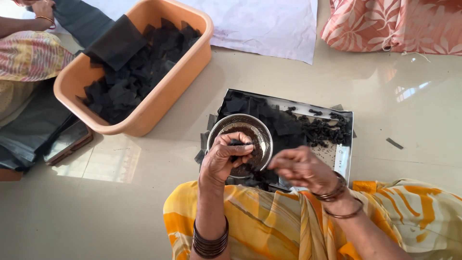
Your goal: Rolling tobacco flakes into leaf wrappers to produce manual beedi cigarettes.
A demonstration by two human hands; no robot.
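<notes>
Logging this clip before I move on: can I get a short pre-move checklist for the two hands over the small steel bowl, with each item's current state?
1. Left hand grips a black fabric piece: ok.
2. Right hand pinching something: cannot tell, blurred.
3. Round steel bowl of dark grains sits upright on the rectangular steel tray: ok.
4. Tray carries black squares and rolled dark bits: ok.
5. Orange plastic tub of black squares stands beside the tray: ok.
6. Stray black scrap on the floor: not ok.
</notes>
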